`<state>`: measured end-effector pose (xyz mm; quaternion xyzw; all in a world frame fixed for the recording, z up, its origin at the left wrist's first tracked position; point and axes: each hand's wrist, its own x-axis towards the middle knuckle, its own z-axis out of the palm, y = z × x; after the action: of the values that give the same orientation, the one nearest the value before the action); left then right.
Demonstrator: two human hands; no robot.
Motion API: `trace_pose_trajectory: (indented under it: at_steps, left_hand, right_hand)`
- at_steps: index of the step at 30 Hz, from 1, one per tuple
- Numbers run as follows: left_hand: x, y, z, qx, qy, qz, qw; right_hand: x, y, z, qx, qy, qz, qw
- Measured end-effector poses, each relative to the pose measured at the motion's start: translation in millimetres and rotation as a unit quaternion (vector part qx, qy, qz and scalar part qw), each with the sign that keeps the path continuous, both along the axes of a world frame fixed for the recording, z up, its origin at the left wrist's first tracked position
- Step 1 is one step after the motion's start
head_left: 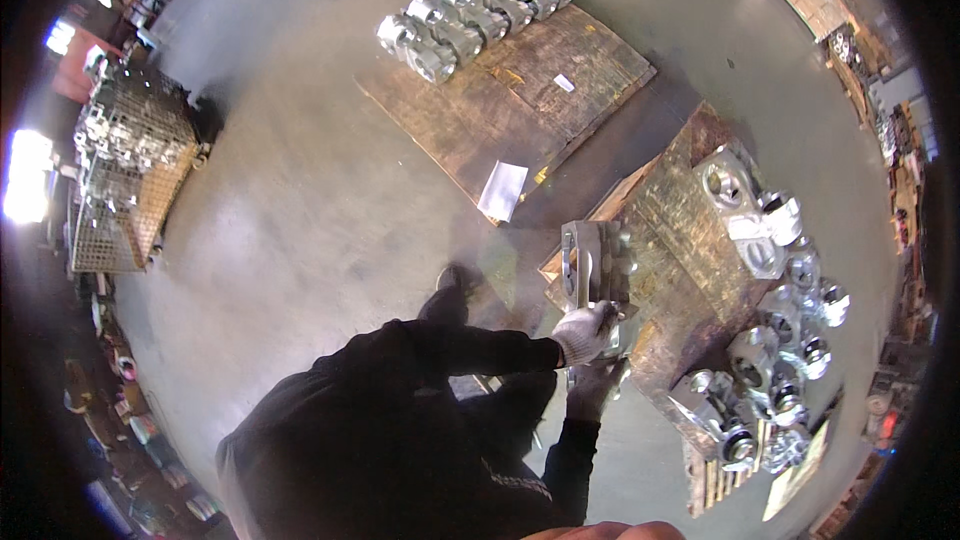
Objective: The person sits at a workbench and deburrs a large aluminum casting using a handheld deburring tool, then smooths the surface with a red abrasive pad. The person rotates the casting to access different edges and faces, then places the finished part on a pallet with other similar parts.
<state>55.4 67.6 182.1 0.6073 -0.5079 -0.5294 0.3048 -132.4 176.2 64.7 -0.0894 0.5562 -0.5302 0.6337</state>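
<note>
A silvery metal casting with a ring-shaped flange extends beyond my hands, at the left edge of the nearer wooden pallet. My left hand, in a pale knit glove, is closed on the casting's near part. Just below it, my right hand closes around the casting's lower end. Shadow and the left hand hide part of that grip. Whether the casting is touching the pallet, I cannot tell.
Several castings crowd the right side of the nearer pallet. Beyond it, a wooden board carries rows of similar castings and a white paper sheet. A wire-mesh crate with metal parts stands far left.
</note>
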Motion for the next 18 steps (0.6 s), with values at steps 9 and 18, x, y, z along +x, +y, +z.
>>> trace_pose_trajectory:
  at_steps: [9, 18]
  left_hand:
    - [211, -18, 1, 0.071, -0.026, 0.063, 0.995]
    - [83, -58, 10, 0.071, 0.079, -0.190, 0.976]
  right_hand:
    - [-22, -4, -35, -0.029, 0.273, 0.003, 0.962]
    - [-9, 19, -30, -0.138, -0.117, -0.125, 0.976]
